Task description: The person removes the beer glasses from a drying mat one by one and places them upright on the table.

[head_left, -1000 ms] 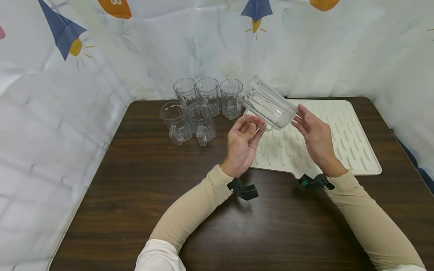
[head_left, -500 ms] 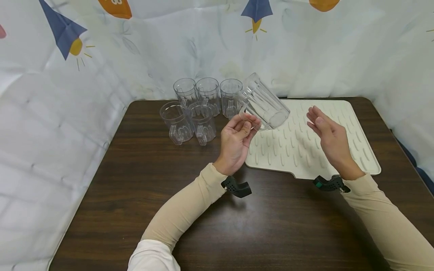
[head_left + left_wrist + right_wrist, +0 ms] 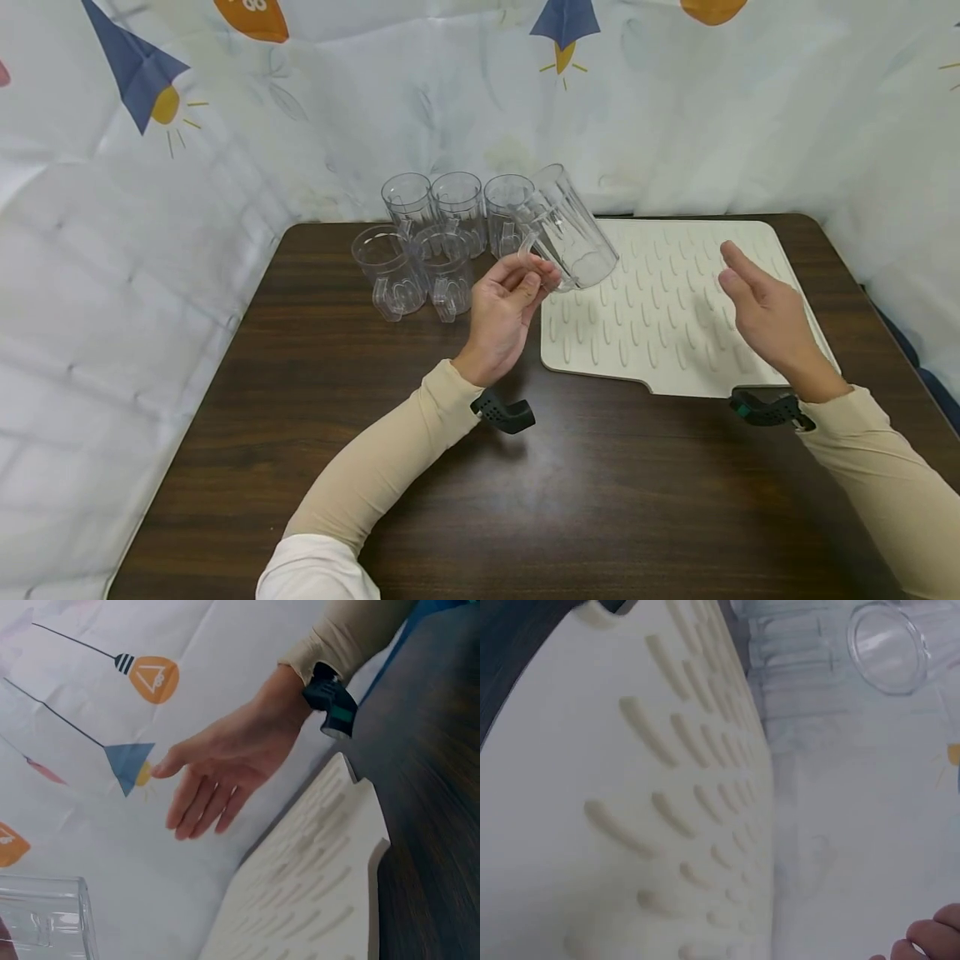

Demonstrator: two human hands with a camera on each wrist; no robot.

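Note:
A clear plastic mug point(image 3: 576, 237) hangs tilted in the air, its mouth to the upper left. My left hand point(image 3: 501, 312) grips it by the handle. The mug's base end point(image 3: 64, 919) shows at the lower left of the left wrist view. My right hand point(image 3: 776, 321) hovers with straight fingers over the right part of a cream ridged drying mat point(image 3: 660, 317), holding nothing. In the left wrist view that right hand point(image 3: 232, 754) appears with its fingers extended. Several more clear mugs point(image 3: 401, 287) stand upright at the back, left of the held one.
The dark wooden table point(image 3: 300, 433) runs under everything. A white printed curtain point(image 3: 360, 92) closes off the back and sides. Several mugs stand close together in two rows near the back edge. The mat's notched front edge point(image 3: 645, 385) lies on the table.
My right hand has let go of the mug's base and moved right, away from it. My left hand has carried the mug left, toward the standing mugs.

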